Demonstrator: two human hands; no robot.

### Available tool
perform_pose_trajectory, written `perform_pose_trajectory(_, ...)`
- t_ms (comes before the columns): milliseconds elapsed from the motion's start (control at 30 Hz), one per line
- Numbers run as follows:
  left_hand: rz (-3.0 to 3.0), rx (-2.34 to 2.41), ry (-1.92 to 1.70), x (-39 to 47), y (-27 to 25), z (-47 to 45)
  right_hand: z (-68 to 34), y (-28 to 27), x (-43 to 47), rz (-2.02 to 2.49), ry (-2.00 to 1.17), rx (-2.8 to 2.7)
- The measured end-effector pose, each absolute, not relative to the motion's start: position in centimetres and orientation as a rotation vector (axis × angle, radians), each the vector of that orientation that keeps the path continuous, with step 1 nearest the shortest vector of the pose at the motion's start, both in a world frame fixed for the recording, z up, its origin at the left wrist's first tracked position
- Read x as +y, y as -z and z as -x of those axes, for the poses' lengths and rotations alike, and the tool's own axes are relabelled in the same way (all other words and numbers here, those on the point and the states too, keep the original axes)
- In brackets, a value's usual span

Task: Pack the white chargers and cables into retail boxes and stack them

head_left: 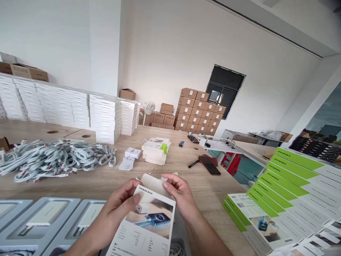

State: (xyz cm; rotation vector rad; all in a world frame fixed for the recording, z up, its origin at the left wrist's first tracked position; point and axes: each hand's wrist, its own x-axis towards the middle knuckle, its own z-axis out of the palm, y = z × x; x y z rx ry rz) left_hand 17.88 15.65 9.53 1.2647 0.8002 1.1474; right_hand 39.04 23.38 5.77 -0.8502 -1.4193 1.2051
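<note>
A white printed product box with a picture of a charging device on its face is held in front of me, its top flap raised. My left hand grips the upper left edge, thumb on the printed face. With thumb and fingers, my right hand pinches the flap at the upper right. Below and left lie grey moulded trays, each with a white rectangular device in it. Part of a coiled white cable shows under the box, mostly hidden by it.
A heap of white cables covers the left tabletop. Further back are card stacks, flattened boxes, a marker and a phone. Stacked green-and-white boxes rise at right; white boxes line the back left.
</note>
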Motion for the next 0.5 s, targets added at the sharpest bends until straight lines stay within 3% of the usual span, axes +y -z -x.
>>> perform_pose_trajectory(300, -1.206, 0.754, -1.131, 15.5, -10.1, -18.0, -39.6, -6.9, 22.5, 0.741, -0.68, -1.731)
perform_pose_trajectory(367, -1.229, 0.747, -1.128, 15.6, -10.1, -18.0, -40.0, -7.1, 22.6, 0.707, -0.773, -1.739)
perform_pose_trajectory(500, -1.3, 0.753, -1.056, 15.7, -9.4, -18.0, -40.2, -6.6, 23.1, 0.754, -1.282, -1.49)
